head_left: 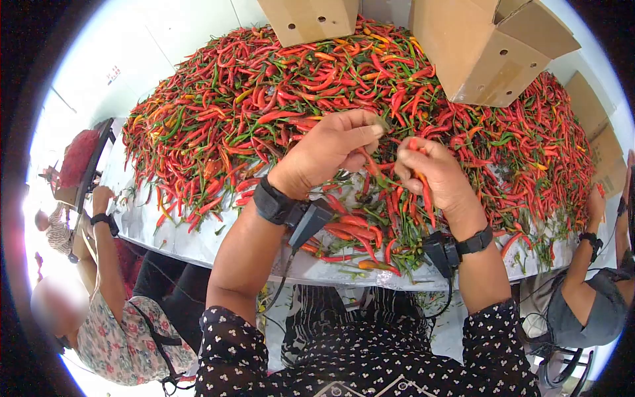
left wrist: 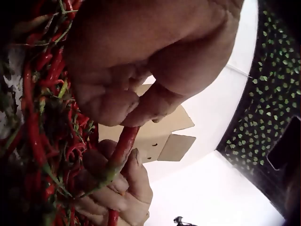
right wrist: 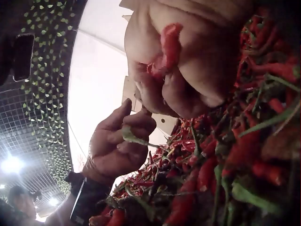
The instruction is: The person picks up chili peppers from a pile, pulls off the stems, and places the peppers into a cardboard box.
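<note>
My left hand (head_left: 331, 149) pinches a red chili pepper (left wrist: 123, 148) between thumb and fingertips. In the left wrist view its green stem end points down and overlaps the other hand. The right hand (head_left: 440, 173), just beside it, has its fingers curled round a red chili (right wrist: 170, 49). One end of that chili sticks out at the top of the fist, and a red length (head_left: 425, 193) shows below the fingers. Both hands are above the near side of a big heap of red, orange and green chilies (head_left: 317, 79).
Cardboard boxes (head_left: 473, 56) stand on the heap at the back. Loose chilies and green stems (head_left: 360, 231) lie near the white table's front edge (head_left: 185, 245). Other people sit at the left (head_left: 132, 331) and right (head_left: 582, 298), arms reaching to the table.
</note>
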A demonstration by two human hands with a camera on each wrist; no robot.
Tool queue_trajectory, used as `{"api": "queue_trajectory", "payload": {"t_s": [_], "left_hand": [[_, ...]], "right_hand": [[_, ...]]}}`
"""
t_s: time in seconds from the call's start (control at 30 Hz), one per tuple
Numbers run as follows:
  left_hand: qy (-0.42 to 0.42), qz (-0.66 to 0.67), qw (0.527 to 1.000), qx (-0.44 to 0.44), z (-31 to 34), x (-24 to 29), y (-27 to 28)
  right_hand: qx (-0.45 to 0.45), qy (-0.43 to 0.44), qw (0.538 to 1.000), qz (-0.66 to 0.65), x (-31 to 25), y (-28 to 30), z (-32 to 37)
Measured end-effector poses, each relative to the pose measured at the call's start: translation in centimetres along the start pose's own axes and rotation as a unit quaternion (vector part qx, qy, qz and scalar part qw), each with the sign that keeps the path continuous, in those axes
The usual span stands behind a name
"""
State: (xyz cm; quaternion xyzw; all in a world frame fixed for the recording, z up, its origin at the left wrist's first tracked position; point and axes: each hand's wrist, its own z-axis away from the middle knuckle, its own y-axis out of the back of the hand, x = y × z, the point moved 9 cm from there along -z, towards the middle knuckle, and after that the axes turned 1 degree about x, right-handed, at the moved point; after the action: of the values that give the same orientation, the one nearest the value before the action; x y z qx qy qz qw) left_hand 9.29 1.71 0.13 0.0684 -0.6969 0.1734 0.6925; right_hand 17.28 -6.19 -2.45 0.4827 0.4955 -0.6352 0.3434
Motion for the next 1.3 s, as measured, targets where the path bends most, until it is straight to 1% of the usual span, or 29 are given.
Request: {"api": "queue_trajectory", "payload": {"t_s": [0.03, 0.07, 0.1, 0.17, 0.23, 0.3, 0.33, 0.37, 0.4, 0.43, 0.5, 0.6, 0.67, 0.73, 0.77, 0.8, 0.87, 0.97, 1.03, 1.1, 1.2, 1.23, 1.3], "left_hand": [[0.000, 0.000, 1.000, 0.000, -0.2, -0.3, 0.1], [-0.006, 0.013, 1.000, -0.024, -0.6, -0.8, -0.2], [-0.012, 0.026, 0.998, -0.049, -0.7, -0.9, -0.6], [-0.020, 0.038, 0.998, -0.054, -0.8, -1.1, -0.9], [-0.029, 0.050, 0.997, -0.060, -0.7, -1.1, -1.4], [-0.072, 0.108, 0.990, -0.049, -0.5, -0.3, -1.5], [-0.072, 0.108, 0.990, -0.051, -0.6, -0.2, -1.5], [-0.068, 0.051, 0.996, -0.018, -0.6, -0.2, -0.9], [-0.063, -0.006, 0.998, 0.016, -0.6, 0.0, -0.4], [-0.064, -0.006, 0.998, 0.016, -0.4, 0.3, -0.4], [-0.001, -0.172, 0.985, 0.007, -0.2, 0.0, -0.7], [-0.025, -0.152, 0.988, -0.018, -0.4, -1.0, -1.7], [-0.022, -0.165, 0.986, -0.019, -0.4, -1.1, -1.6], [-0.019, -0.178, 0.984, -0.017, -0.4, -1.3, -1.5], [-0.031, -0.172, 0.984, -0.022, -0.6, -1.4, -1.5], [-0.043, -0.165, 0.985, -0.027, -0.7, -1.4, -1.6], [-0.042, -0.157, 0.986, -0.028, -0.6, -1.6, -1.8], [-0.049, -0.146, 0.988, -0.025, -0.7, -1.6, -1.8], [-0.058, -0.143, 0.988, -0.021, -0.9, -1.7, -1.7], [-0.122, -0.179, 0.976, -0.025, -0.9, -1.1, -2.0], [-0.134, -0.196, 0.971, -0.025, -1.0, -1.3, -2.2], [-0.134, -0.196, 0.971, -0.025, -0.9, -1.2, -2.2], [-0.067, -0.218, 0.974, 0.000, -1.0, -1.9, -1.6]], "right_hand": [[-0.025, -0.021, 0.999, 0.027, 0.5, -0.4, 0.0], [-0.050, -0.041, 0.996, 0.054, 1.0, -0.8, 0.0], [-0.050, -0.042, 0.996, 0.053, 0.9, -1.0, 0.1], [-0.024, -0.051, 0.994, 0.096, 0.8, -1.1, 0.4], [-0.021, -0.048, 0.993, 0.104, 0.6, -0.9, 0.3], [-0.016, -0.044, 0.993, 0.113, 0.5, -0.6, 0.2], [0.006, -0.039, 0.998, 0.050, 0.5, 0.0, 0.1], [0.028, -0.034, 0.999, -0.013, 0.6, 0.6, 0.0], [0.031, -0.020, 0.998, -0.059, 0.6, 1.0, -0.3], [0.031, -0.020, 0.998, -0.059, 0.6, 1.3, -0.4], [0.029, -0.005, 0.992, -0.125, 0.4, 1.5, -0.5], [0.049, 0.000, 0.991, -0.127, 0.0, 1.3, -0.3], [0.056, 0.001, 0.990, -0.132, 0.0, 1.2, -0.3], [0.083, 0.009, 0.990, -0.115, 0.0, 1.5, -0.2], [0.083, 0.009, 0.990, -0.115, 0.2, 1.5, -0.2], [0.072, 0.021, 0.990, -0.117, 0.2, 1.5, -0.3], [0.061, 0.034, 0.990, -0.119, 0.0, 1.5, -0.4], [0.053, 0.025, 0.990, -0.128, 0.0, 1.4, -0.3], [0.031, 0.003, 0.983, -0.178, 0.2, 0.9, -0.3], [0.017, -0.004, 0.981, -0.191, 0.4, 0.8, -0.3], [-0.004, -0.011, 0.978, -0.209, 0.4, 0.4, -0.3], [-0.011, -0.012, 0.977, -0.213, 0.4, 0.2, -0.3], [0.005, -0.009, 0.978, -0.208, 0.2, 0.4, -0.2]]}}
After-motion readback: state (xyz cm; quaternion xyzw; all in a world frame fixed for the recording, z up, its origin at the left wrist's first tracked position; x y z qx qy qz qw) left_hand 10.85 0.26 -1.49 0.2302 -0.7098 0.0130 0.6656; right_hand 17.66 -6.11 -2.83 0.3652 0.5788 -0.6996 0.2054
